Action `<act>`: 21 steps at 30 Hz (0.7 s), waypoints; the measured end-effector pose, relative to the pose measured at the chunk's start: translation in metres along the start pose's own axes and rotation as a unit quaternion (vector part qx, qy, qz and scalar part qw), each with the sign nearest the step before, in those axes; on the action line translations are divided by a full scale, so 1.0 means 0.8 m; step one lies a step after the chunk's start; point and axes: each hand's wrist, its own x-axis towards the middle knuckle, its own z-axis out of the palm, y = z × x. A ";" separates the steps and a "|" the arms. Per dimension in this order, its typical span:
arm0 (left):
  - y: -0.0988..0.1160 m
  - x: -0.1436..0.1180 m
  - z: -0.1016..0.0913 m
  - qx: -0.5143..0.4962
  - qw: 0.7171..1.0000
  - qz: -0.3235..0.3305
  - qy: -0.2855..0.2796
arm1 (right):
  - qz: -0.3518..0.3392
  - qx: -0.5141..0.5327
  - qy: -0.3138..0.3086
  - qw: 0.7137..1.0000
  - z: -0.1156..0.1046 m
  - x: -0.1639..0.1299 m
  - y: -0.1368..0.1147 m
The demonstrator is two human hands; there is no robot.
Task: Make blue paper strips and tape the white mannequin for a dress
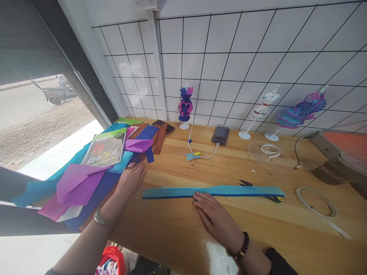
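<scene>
A long folded strip of blue paper (223,191) lies across the wooden table (183,236). My right hand (213,214) lies flat with its fingertips pressing the strip's near edge at the middle. My left hand (132,176), with a ring and a dark wristband, rests by the edge of a pile of purple, pink and blue paper sheets (83,183) at the left; whether it grips a sheet is unclear. Scissors (258,189) lie partly under the strip's right end.
A green packet (106,149) tops the paper pile. Three small mannequin stands with paper dresses (185,105) (260,110) (301,110) line the tiled wall. A phone (164,126), a charger with white cable (220,135), tape rolls (270,149) (315,200) and a red bag (111,259) are around.
</scene>
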 end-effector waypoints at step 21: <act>0.001 0.005 0.005 0.026 0.999 -0.035 0.003 | 0.007 0.020 0.014 1.000 0.000 -0.001 0.000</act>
